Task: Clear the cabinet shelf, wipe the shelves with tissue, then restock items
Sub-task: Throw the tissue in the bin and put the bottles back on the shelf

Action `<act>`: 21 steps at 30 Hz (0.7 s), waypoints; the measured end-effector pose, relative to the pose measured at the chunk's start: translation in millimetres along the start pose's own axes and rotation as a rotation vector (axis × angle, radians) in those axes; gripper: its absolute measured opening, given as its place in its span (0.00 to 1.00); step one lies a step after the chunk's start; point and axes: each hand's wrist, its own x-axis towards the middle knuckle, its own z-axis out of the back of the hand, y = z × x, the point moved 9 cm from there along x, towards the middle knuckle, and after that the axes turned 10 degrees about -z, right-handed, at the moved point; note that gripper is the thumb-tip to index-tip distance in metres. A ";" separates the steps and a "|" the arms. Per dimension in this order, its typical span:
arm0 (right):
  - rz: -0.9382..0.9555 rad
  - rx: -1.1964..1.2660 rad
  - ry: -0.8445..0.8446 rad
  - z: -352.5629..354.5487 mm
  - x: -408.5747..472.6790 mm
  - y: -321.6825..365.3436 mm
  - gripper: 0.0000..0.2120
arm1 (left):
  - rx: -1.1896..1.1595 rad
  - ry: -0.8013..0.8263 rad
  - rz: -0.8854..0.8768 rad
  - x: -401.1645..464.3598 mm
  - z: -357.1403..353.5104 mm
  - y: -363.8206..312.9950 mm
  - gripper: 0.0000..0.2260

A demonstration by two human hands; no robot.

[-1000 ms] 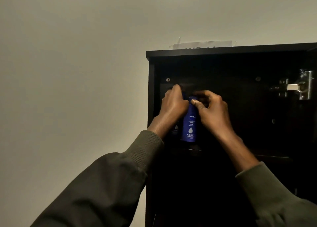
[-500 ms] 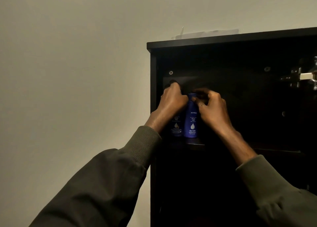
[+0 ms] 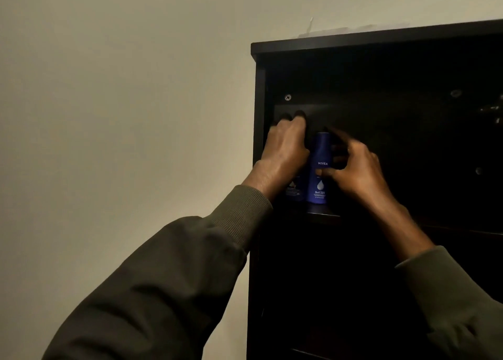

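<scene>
Cabinet [image 3: 381, 43] dark, matte, boxy; two glossy blue cylindrical bottles upright on shelf [image 3: 322, 213]. Left hand [image 3: 285, 147] curled over left bottle [image 3: 293, 190]. Right hand [image 3: 356, 171] pinching Nivea bottle [image 3: 321, 152].

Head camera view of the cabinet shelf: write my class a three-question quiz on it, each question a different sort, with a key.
1. True or false: the blue Nivea bottle stands upright on the cabinet shelf.
2. Multiple choice: where is the second blue bottle? A. On top of the cabinet. B. Behind the left hand, to the left of the Nivea bottle. C. On the shelf below.
3. Fill in: the right hand reaches the Nivea bottle from its ____ side.

Key: 1 true; 2 B; 3 right.
</scene>
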 end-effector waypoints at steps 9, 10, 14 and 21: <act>0.022 -0.026 -0.100 2.9 -8.9 8.9 0.39 | 0.072 -0.009 -0.037 -2.3 -1.4 1.5 0.18; 0.020 -0.028 -0.108 3.2 -9.8 9.0 0.38 | 0.077 -0.009 -0.039 -2.9 -1.7 1.4 0.18; 0.009 -0.072 -0.128 2.4 -10.7 9.6 0.37 | 0.087 0.000 -0.046 -3.3 -2.0 0.0 0.18; 0.002 -0.080 -0.133 -1.4 -13.0 10.0 0.38 | 0.036 0.035 -0.046 -4.6 -5.2 1.0 0.20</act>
